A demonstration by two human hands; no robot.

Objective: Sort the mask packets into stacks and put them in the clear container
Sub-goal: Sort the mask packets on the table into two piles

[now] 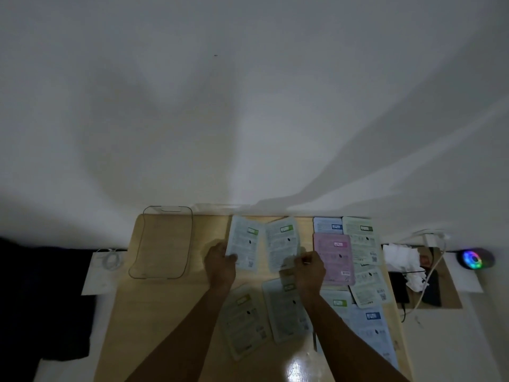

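Fingers (230, 256) pinch mask packets (245, 245) over wooden table (165, 312); white wall (248, 106) behind.

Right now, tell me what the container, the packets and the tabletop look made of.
Clear container: see-through plastic, only its rim outline shows. Pink mask packet: thin printed film or foil, matte; uncertain. Table: pale wood or laminate, glossy, given the glare near its front edge.

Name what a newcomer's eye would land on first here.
Both hands stand out at the table's middle: the left hand and right hand each hold up a green-labelled mask packet. A pink packet lies flat to the right, and the clear container sits empty on the left.
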